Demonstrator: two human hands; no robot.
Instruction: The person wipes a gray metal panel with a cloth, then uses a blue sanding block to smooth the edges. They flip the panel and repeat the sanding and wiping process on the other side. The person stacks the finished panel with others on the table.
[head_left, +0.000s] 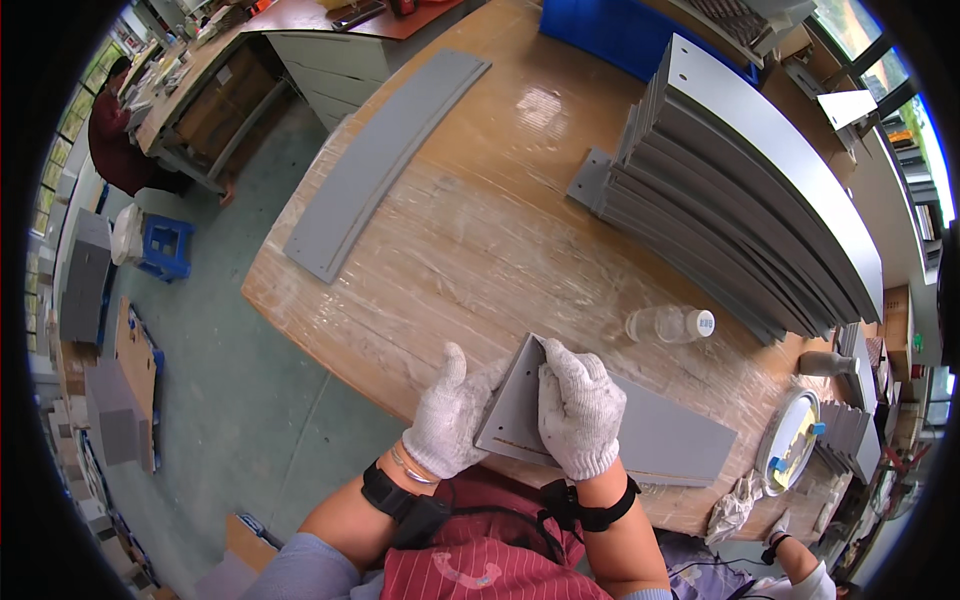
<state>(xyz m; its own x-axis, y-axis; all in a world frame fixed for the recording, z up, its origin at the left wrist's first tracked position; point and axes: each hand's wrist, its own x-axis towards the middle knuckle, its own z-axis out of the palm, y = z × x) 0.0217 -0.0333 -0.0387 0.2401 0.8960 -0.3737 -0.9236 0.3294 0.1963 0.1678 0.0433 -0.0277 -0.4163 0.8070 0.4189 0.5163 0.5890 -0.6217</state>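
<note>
A long grey panel [668,430] with small holes at its left end lies in front of me, that end tilted up. A thin brownish line runs along its near edge. My left hand [450,415], in a white knit glove, holds the panel's left end; its thumb points up and its fingertips are partly hidden behind the edge. My right hand [583,410], gloved too, presses on the panel's face near the holes. Its fingers are curled closed, and anything inside them is hidden.
Another curved grey panel [385,165] lies at the far left. Stacked grey panels [720,190] stand at right, before a blue bin [600,35]. A clear bottle [668,324] lies nearby. At right are a round tub lid [790,440], a cloth [735,507] and another person's gloved hand [778,528].
</note>
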